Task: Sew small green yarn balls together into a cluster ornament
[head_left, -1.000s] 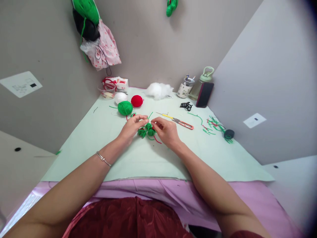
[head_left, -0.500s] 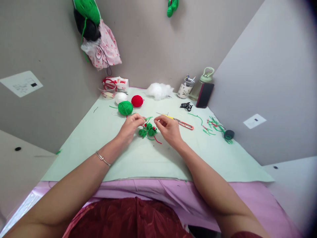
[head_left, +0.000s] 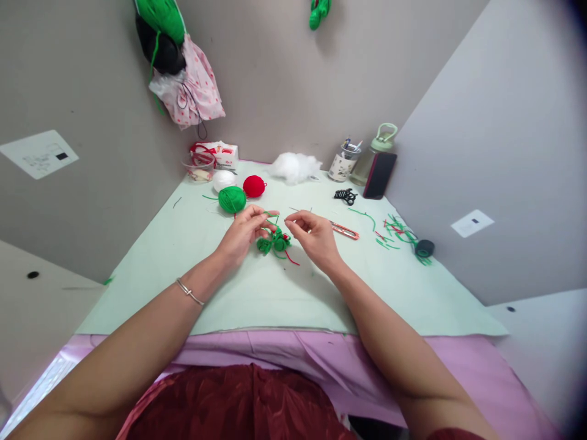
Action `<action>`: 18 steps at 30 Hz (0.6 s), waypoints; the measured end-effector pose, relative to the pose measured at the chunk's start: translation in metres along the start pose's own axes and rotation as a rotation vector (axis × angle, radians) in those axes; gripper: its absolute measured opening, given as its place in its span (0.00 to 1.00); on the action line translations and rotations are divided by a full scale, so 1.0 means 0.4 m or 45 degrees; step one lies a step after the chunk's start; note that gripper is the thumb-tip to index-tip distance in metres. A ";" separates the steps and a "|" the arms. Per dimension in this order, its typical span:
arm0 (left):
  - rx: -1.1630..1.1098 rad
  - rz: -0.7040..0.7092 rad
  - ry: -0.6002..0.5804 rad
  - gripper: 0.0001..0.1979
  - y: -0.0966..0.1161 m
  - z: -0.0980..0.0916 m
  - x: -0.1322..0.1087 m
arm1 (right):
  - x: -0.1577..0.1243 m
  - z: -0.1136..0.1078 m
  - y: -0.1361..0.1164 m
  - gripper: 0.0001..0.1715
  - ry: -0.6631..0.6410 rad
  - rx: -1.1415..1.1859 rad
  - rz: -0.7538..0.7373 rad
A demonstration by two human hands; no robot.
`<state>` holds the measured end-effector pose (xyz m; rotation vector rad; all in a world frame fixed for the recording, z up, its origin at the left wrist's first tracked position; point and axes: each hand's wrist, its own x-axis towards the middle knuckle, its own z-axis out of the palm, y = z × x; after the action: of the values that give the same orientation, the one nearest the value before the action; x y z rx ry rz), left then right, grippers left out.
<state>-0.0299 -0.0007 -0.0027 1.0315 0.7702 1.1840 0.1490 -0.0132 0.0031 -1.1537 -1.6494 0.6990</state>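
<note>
Near the table's middle lies a small green and red yarn piece (head_left: pixel 279 242), with a red yarn tail pointing to the lower right. My left hand (head_left: pixel 245 235), a silver bangle on its wrist, pinches a thin green yarn strand (head_left: pixel 272 215) just above the piece. My right hand (head_left: pixel 316 238) is to the right with thumb and forefinger pressed together; whatever they hold is too small to make out. Behind my right hand lies an orange cutter (head_left: pixel 345 230), partly covered by the fingers.
Green (head_left: pixel 232 200), red (head_left: pixel 254 186) and white yarn balls (head_left: pixel 224 181) sit at the back left. White stuffing (head_left: pixel 296 168), a pen cup (head_left: pixel 342 165), a bottle (head_left: pixel 367 160) and a phone (head_left: pixel 380 176) stand behind. Yarn scraps (head_left: pixel 398 231) and black tape (head_left: pixel 424 248) lie right.
My left fingers have spread a little and now have the green strand across them. My right hand has shifted slightly to the right, covering the yellow part of the cutter.
</note>
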 end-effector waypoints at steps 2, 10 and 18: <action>0.028 -0.027 -0.072 0.10 -0.008 0.001 0.000 | 0.007 -0.006 -0.007 0.08 -0.003 0.143 0.059; 0.225 0.041 -0.246 0.12 -0.036 -0.005 0.003 | 0.026 -0.035 -0.003 0.08 0.046 0.616 0.137; 0.252 0.051 -0.272 0.15 -0.040 -0.006 0.004 | 0.021 -0.037 -0.009 0.12 0.017 0.738 0.082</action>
<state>-0.0259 0.0005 -0.0185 1.3195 0.7097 1.0250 0.1609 -0.0078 0.0147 -0.7877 -1.2743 1.1167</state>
